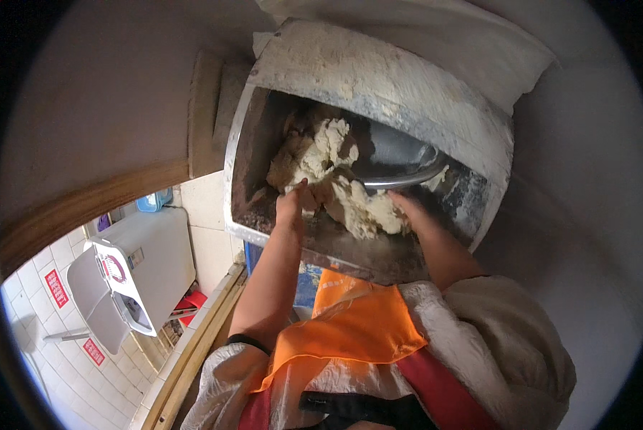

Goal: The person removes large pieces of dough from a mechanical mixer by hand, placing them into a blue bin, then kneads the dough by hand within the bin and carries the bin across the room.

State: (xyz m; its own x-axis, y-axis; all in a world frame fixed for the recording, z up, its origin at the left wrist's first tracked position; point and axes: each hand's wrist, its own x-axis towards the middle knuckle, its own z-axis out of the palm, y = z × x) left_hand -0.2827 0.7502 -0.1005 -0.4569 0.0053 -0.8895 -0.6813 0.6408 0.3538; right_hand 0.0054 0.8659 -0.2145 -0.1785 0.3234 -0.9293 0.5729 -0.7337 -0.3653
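Note:
A rough, lumpy mass of pale dough [362,206] lies in the metal trough of a dough mixer [379,70], partly wrapped around its curved steel mixing bar [404,180]. My left hand [291,203] grips the near left part of the dough, thumb on top. At the right end of the lump, my right hand [410,208] holds its edge, and its fingertips are partly hidden by the dough. Behind my left hand, more torn dough rises toward the back left of the trough. A small scrap clings near the bar's right end.
The trough's raised metal rim [230,179] surrounds both forearms' working space. A whitish cloth or sheet [479,43] hangs behind the mixer. To the left, past a wooden-edged opening, stand a white lidded bin [153,265] and a red container [189,304] by a tiled wall.

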